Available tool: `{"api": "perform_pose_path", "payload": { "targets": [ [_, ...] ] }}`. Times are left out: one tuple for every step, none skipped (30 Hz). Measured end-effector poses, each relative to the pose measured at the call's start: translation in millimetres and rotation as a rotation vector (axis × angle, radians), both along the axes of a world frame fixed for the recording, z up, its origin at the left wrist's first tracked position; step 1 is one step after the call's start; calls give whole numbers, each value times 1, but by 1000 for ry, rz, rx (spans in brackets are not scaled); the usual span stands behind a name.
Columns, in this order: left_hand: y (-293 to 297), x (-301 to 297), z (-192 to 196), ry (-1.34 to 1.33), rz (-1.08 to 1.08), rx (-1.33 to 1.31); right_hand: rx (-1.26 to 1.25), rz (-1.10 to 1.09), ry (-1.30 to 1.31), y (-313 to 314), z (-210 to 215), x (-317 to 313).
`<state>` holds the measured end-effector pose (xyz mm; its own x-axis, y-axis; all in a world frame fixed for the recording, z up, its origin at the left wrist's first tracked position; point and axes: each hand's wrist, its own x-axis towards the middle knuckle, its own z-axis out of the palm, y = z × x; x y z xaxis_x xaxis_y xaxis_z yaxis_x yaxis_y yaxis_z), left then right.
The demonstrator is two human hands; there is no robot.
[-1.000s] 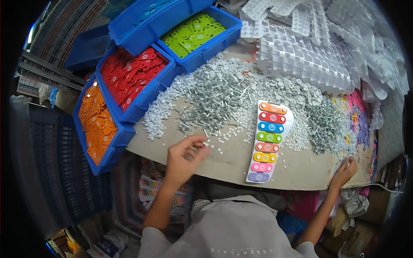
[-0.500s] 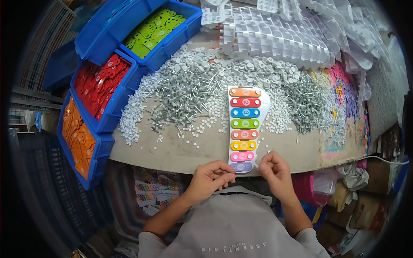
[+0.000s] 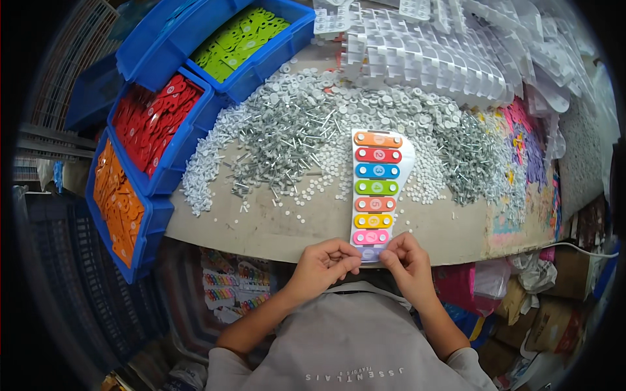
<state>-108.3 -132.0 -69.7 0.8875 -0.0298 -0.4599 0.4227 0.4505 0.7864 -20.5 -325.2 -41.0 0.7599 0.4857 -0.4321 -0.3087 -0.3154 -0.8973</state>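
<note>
A toy xylophone (image 3: 366, 205) lies on the table, its white base carrying a column of coloured bars with white round caps at their ends. The purple bar (image 3: 372, 253) is nearest me, at the table's front edge. My left hand (image 3: 328, 266) is closed, thumb and forefinger pinched at that bar's left end. At its right end, my right hand (image 3: 407, 266) also pinches, fingertips against the bar. Whatever small piece either hand holds is hidden by the fingers. Both ends of the purple bar are covered by my fingertips.
Heaps of metal pins (image 3: 287, 153) and white caps (image 3: 427, 169) spread beyond the xylophone. Blue bins hold orange bars (image 3: 117, 208), red bars (image 3: 156, 124) and green bars (image 3: 241, 42) at left. Clear plastic trays (image 3: 424, 58) are stacked at the back; colourful small parts (image 3: 521, 143) lie at right.
My right hand has moved left, from beside the xylophone onto the purple bar's right end. My left hand has shifted slightly right, its fingertips now over the bar's left end.
</note>
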Motion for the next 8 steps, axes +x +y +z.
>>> {"api": "perform_pose_path", "payload": {
  "targets": [
    [-2, 0, -5, 1, 7, 1, -37, -22, -22, 1, -1, 0],
    [-5, 0, -9, -82, 49, 153, -33, -8, -20, 4, 2, 0],
    [-8, 0, -10, -161, 94, 307, -66, -46, -20, 7, 6, 0],
    [-8, 0, -8, -154, 114, 316, -99, -80, -19, 10, 8, 0],
    [-5, 5, -1, -79, -8, 411, -88, -56, -14, 11, 7, 1],
    [0, 8, 7, 4, -122, 506, -94, -37, 55, 10, 4, 3],
    [1, 12, 16, 6, -194, 630, -101, -14, 125, 6, 0, 5],
    [-1, 12, 9, -27, -213, 628, -84, 21, 131, 15, -2, 5]
  ]
}}
